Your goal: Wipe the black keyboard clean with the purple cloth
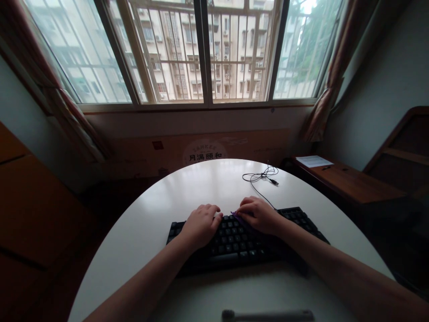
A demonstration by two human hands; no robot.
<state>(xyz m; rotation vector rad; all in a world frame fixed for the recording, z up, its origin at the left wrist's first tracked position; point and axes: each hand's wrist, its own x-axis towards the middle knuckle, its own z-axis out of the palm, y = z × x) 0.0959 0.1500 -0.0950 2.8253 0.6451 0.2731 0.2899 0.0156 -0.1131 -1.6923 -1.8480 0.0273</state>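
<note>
From my remote seat I am looking down through the head camera at a black keyboard (pixel 231 235) that is lying across the white round table (pixel 134 250), spanning the space beneath both forearms. My left hand (pixel 201 226) is covering the keyboard's left part, its fingers bending toward the rear edge; I am not managing to tell whether they are gripping that edge or only resting there. My right hand (pixel 258 216) is pinching a purple cloth (pixel 238 218) between thumb and fingers, and the cloth is touching the keys near the rear edge, just beside the left thumb. Behind the keyboard, its thin black cable (pixel 263 174) is lying in loose loops, the USB plug showing. Nearer to me, a grey brush (pixel 268 315) is lying sideways at the bottom of my view (the lower border is cutting part of it off). To the right, a sheet of paper (pixel 313 161) is resting on a wooden desk (pixel 355 183), and ahead, daylight is coming through a barred window (pixel 206 58).
</note>
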